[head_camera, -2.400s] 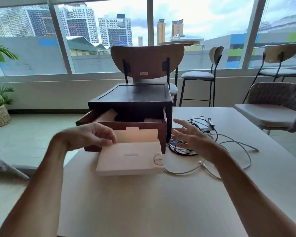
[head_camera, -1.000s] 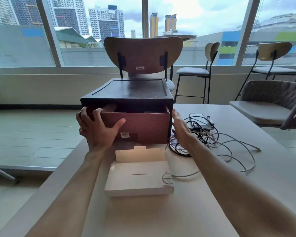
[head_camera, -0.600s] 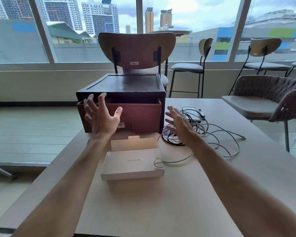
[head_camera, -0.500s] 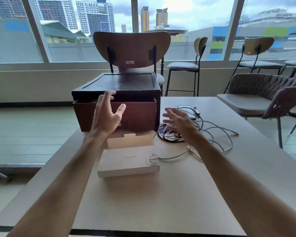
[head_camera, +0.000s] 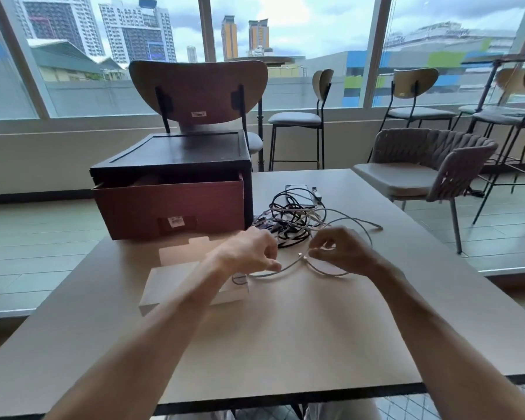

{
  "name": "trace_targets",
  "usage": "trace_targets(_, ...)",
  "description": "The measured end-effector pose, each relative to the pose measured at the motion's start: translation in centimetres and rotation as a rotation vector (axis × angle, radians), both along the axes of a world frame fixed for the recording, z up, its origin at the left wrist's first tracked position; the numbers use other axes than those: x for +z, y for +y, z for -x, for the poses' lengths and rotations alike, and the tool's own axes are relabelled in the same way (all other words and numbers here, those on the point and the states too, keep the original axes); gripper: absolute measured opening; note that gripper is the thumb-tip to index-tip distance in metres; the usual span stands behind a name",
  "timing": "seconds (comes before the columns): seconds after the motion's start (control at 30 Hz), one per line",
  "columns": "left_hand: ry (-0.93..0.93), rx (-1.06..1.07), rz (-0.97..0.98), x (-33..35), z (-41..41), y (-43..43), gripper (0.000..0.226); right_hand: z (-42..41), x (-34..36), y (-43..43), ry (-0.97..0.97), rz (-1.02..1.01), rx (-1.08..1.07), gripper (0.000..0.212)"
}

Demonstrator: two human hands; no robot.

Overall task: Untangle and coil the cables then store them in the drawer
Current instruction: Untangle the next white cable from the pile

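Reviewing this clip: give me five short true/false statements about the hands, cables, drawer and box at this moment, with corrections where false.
1. Both the left hand and the right hand pinch the white cable. True.
2. The cable pile lies inside the drawer. False: it lies on the table, to the right of the drawer.
3. The drawer is pulled fully out. False: it is only slightly out.
4. A pale box lies on the table in front of the drawer. True.
5. A dark flat device lies behind the pile. True.
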State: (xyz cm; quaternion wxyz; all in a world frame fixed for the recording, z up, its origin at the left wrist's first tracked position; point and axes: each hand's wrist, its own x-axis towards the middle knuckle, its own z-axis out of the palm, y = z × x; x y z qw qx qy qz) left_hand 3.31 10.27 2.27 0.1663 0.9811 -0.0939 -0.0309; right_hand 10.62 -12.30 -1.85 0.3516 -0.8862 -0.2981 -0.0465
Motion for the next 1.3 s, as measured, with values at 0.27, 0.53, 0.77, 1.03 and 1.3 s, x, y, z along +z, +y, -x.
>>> trace_targets(0.27,0.020,-0.020,-0.085,-0.8,-2.2,-2.7,0.004,0.1,1.3,-1.1,0.122,0.444,0.060,0.019)
trace_targets(0.53,-0.054,0.024,0.529,3.7,-2.1,-0.6,0.006,0.9,9.5,-3.6,-0.028,-0.055,-0.002,0.015)
trace_targets(0.77,-0.145,0.090,1.108,7.4,-3.1,-0.1,0.006,-2.2,12.8,-1.5,-0.294,-0.297,-0.163,0.015)
trace_targets(1.03,-0.244,0.261,0.959,5.8,-6.3,0.9,0.006,-4.0,13.4,4.0,-0.333,-0.504,-0.056,0.037)
trace_targets(1.3,-0.695,0.386,0.938,4.9,-9.3,2.5,0.026,-6.3,12.0,7.0,0.070,-1.172,-0.115,0.051)
